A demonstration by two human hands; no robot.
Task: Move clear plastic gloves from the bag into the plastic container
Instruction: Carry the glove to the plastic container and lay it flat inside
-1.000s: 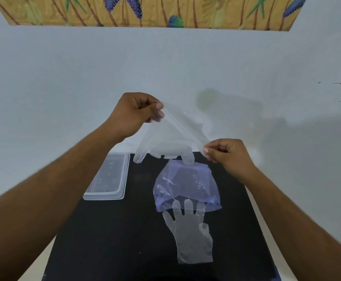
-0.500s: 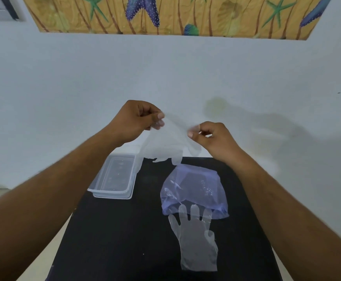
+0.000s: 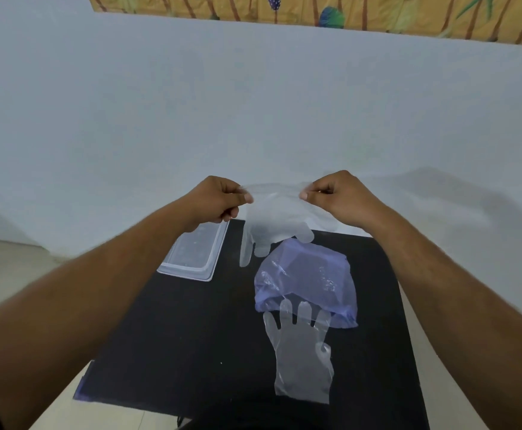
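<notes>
Thumb and fingertips point(image 3: 247, 198) of the left hand point(image 3: 217, 200) pinch 1 corner of a clear plastic glove's point(image 3: 276, 223) cuff, while the right hand point(image 3: 340, 197) pinches the other corner in the same way, the cuff stretched level between the 2 closed fists. The glove hangs in the air above the far edge of a black table point(image 3: 191, 336), its fingers pointing down, the longest reaching toward the tabletop between a clear plastic container point(image 3: 197, 252) and a bluish plastic bag point(image 3: 306, 277). The container sits at the table's far left corner, partly hidden behind the left hand; whether anything lies inside it cannot be told. The crumpled bag rests near the middle of the far half of the table. A second glove point(image 3: 303, 355) lies flat on the table toward the near edge, its fingertips tucked under the bag's near rim. Both bare forearms reach in from the near side. A pale wall point(image 3: 253, 103) stands behind the table, with a patterned yellow hanging point(image 3: 315, 10) along its top.
</notes>
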